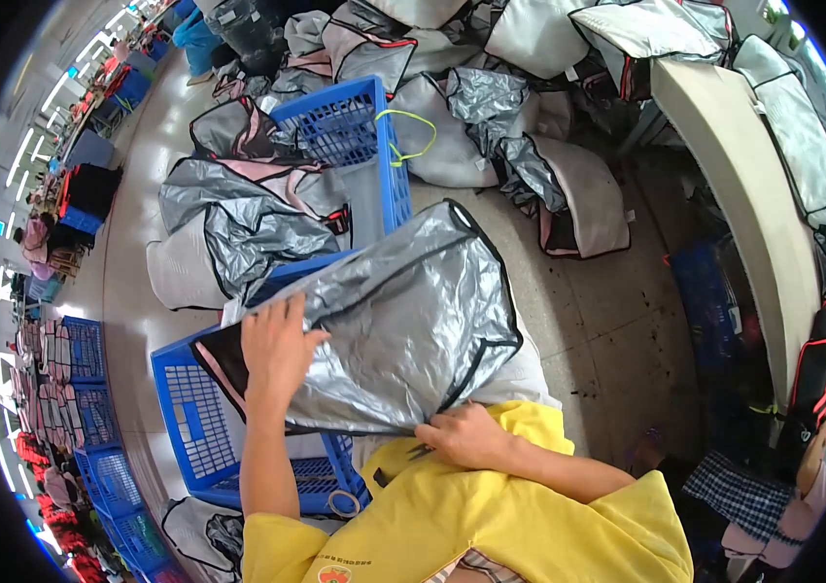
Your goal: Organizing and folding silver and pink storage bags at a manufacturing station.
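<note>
A silver-lined bag (403,321) with black bound edges lies spread in front of me, partly over a blue plastic basket (175,428). My left hand (275,350) rests on its left part, open, the fingers flat on the material and the thumb apart. At the near edge my right hand (466,434) is closed, pinching the black binding. A small dark pointed tool (420,451), perhaps thread snips, sticks out beneath the right fingers; how it is held is hidden.
Beyond stands another blue basket (379,126) with a yellow-green strap (418,136). Similar silver-lined pieces (248,223) lie across it, and more are heaped on the floor (568,185). At right runs a long beige table edge (743,204), with another person's arm (811,457) near it.
</note>
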Demonstrator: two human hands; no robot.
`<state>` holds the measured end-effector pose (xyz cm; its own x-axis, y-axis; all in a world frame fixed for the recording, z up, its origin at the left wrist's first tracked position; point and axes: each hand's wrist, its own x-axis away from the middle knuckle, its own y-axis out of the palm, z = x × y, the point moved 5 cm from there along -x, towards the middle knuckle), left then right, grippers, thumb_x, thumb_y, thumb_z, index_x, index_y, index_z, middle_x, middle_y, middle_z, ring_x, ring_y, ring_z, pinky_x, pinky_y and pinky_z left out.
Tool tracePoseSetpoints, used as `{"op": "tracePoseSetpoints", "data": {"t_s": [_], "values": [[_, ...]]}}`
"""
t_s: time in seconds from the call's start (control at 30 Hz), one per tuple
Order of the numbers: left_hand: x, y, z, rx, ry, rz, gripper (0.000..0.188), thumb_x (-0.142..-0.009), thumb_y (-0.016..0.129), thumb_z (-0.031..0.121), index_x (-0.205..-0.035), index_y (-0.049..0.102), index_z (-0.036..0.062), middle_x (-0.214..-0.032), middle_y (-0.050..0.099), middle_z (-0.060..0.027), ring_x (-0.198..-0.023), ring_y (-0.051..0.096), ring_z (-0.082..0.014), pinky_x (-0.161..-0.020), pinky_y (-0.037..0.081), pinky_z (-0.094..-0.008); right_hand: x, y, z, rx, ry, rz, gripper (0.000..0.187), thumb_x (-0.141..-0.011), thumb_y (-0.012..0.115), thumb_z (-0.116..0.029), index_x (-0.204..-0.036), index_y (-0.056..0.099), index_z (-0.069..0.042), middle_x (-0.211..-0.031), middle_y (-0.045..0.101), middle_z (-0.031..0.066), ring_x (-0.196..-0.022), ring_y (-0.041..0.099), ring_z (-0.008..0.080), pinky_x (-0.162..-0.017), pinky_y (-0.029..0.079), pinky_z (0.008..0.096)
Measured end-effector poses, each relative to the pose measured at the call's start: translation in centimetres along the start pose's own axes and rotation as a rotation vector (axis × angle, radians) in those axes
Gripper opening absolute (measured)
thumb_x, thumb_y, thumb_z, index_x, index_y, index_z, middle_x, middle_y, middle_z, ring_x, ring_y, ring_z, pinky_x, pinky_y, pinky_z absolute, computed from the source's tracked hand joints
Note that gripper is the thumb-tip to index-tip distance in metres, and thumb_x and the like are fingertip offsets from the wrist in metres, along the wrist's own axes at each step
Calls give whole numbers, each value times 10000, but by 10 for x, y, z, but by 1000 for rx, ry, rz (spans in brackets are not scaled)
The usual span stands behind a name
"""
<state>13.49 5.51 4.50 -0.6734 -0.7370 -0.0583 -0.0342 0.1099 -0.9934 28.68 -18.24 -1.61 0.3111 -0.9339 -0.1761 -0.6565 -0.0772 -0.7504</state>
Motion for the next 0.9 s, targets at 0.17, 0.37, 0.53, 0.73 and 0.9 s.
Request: {"op": "tracePoseSetpoints", "data": {"t_s": [0.17, 0.37, 0.53, 0.73, 0.9], "values": [[19, -4, 13, 15, -101, -67, 657, -833, 790, 445, -1357, 630, 82, -978, 636, -122, -946, 624, -316, -796, 447, -426, 8, 1, 5, -72, -11, -82, 194, -810, 700, -208, -916, 582, -94, -690, 596, 64, -645, 680, 264, -577, 522, 424], [76, 15, 31, 171, -39, 47, 431, -901, 736, 289, -1288, 677, 109, -815, 603, -90, -702, 648, -295, -643, 520, -407, 9, -13, 11, -221, 131, -285, 250, -938, 708, -321, -959, 634, -83, -767, 703, 126, -735, 721, 330, -628, 548, 433], [96, 23, 51, 258, -61, 35, 465, -898, 736, 319, -1286, 662, 73, -843, 603, -68, -740, 651, -252, -651, 511, -394, 3, -86, 41, -568, 426, 105, 110, -947, 664, -35, -978, 767, -10, -787, 729, 107, -674, 662, 152, -629, 522, 307], [100, 28, 60, 248, -123, 121, 444, -922, 707, 336, -1270, 675, 62, -827, 557, -37, -779, 614, -206, -685, 477, -352, 3, -101, 89, -640, 564, 550, 393, -1131, 497, -317, -1095, 703, 16, -619, 399, -79, -525, 331, 18, -478, 215, 231], [108, 36, 61, 215, -192, 152, 462, -925, 701, 342, -1284, 673, 51, -835, 571, -37, -791, 606, -202, -711, 466, -343, -19, -71, 100, -668, 697, 524, 327, -1108, 548, -315, -1146, 648, -6, -659, 434, -74, -550, 345, 14, -496, 226, 217]]}}
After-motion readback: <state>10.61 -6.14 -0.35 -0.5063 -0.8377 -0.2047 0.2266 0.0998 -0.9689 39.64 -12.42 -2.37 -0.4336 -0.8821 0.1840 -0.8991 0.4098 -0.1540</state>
